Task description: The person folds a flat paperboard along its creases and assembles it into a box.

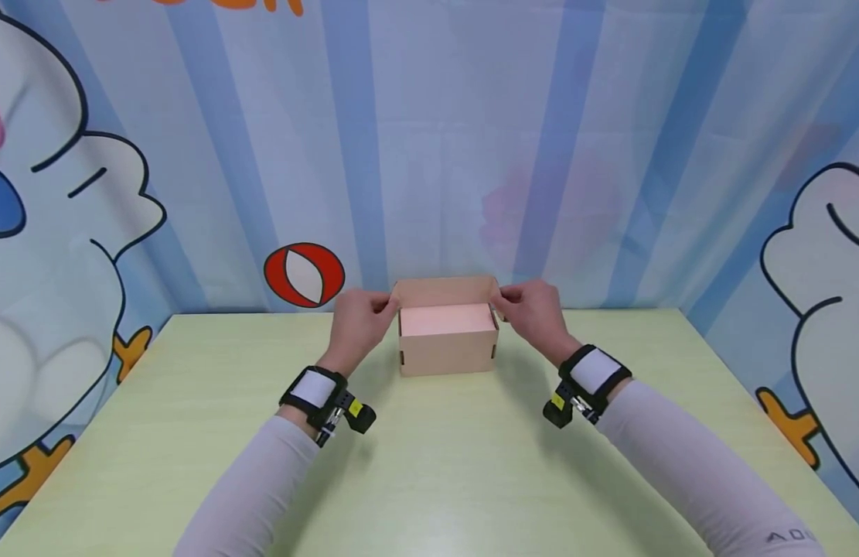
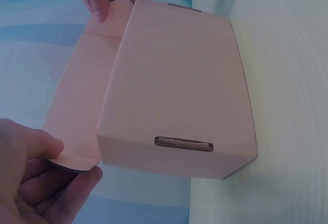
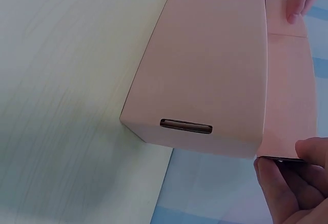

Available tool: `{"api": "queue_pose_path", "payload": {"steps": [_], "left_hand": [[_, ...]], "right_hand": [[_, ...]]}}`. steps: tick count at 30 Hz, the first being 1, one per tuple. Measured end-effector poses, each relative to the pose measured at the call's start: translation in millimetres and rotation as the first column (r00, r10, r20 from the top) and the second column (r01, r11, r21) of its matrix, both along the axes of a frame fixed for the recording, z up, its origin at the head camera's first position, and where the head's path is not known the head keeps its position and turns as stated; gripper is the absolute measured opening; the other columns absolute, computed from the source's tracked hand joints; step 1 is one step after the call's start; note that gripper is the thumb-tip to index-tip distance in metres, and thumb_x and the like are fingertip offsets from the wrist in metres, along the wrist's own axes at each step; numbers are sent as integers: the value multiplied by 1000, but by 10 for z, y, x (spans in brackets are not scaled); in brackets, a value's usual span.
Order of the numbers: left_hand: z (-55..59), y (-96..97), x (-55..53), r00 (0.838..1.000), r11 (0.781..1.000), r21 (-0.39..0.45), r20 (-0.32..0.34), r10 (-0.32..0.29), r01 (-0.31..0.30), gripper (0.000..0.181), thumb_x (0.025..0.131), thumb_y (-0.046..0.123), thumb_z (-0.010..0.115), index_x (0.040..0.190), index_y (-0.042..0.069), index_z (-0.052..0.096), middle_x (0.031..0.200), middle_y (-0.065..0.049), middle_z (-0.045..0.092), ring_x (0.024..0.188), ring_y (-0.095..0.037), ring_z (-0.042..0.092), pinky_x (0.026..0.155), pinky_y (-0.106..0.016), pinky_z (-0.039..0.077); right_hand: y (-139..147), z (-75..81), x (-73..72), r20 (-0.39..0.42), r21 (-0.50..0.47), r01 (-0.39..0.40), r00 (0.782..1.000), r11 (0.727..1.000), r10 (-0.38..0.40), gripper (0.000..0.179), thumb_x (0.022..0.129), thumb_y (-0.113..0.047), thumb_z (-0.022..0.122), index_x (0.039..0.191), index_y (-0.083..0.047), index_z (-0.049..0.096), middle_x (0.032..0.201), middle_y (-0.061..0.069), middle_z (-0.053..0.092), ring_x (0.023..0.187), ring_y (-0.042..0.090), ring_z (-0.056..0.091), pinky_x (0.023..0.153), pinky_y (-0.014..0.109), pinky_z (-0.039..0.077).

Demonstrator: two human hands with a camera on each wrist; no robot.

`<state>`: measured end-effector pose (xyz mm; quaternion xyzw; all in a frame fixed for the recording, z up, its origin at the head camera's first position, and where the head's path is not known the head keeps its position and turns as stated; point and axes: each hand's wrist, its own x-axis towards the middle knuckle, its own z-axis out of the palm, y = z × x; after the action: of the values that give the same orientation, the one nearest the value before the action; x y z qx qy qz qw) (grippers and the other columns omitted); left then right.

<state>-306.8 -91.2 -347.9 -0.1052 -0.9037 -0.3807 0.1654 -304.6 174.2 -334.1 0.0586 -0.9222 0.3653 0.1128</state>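
A small plain cardboard box (image 1: 448, 352) stands near the table's back edge, its long side facing me. From its top rear edge rises a flap (image 1: 444, 291) with a small side tab at each end. My left hand (image 1: 359, 325) pinches the left tab (image 2: 77, 158) between thumb and fingers. At the other end, my right hand (image 1: 536, 313) pinches the right tab (image 3: 282, 155) in the same way. Dark-edged slots (image 2: 183, 143) show at the box's side edges. What lies inside the box is hidden.
The pale wooden table (image 1: 429, 464) extends in front of the box. Behind it hangs a blue striped cloth (image 1: 443, 155) printed with cartoon figures and a red and white ball (image 1: 305, 275). Each wrist wears a strapped camera (image 1: 360, 415).
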Motion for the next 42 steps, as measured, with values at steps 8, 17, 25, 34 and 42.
{"api": "queue_pose_path", "payload": {"steps": [8,17,25,34,42], "left_hand": [[37,106,39,999,999,42,-6,32,-32,27,96,21,60,85,8,81,52,-5,57,52,-18,51,46,-23,31],[83,198,76,993,991,86,68,100,-105,51,102,27,51,62,0,68,50,-5,54,48,-19,47,41,-24,25],[82,218,89,987,982,145,123,101,-118,54,102,30,51,59,-1,63,50,-3,48,50,-19,44,43,-25,22],[37,177,83,985,977,182,149,84,-111,51,101,31,53,63,0,65,55,-4,54,58,-19,48,47,-25,26],[18,132,126,984,972,224,174,28,-67,30,100,25,57,119,6,72,103,-14,74,84,-23,70,68,-26,58]], "right_hand": [[-47,34,46,23,-22,15,1000,1000,-15,32,99,-30,57,99,-8,79,90,14,77,80,25,74,66,30,56],[-70,79,48,77,16,42,996,999,-44,42,103,-36,51,90,-6,79,82,13,76,78,24,70,61,27,48],[-54,63,30,116,-89,28,993,996,-18,36,100,-29,58,125,-5,68,106,18,75,89,26,76,84,40,60],[2,46,27,128,-122,-43,990,992,59,48,99,-25,60,144,-11,52,121,19,70,94,28,75,87,42,59],[37,32,30,155,-196,-73,982,978,104,45,97,-18,63,140,-8,56,128,20,67,104,31,72,87,41,60]]}}
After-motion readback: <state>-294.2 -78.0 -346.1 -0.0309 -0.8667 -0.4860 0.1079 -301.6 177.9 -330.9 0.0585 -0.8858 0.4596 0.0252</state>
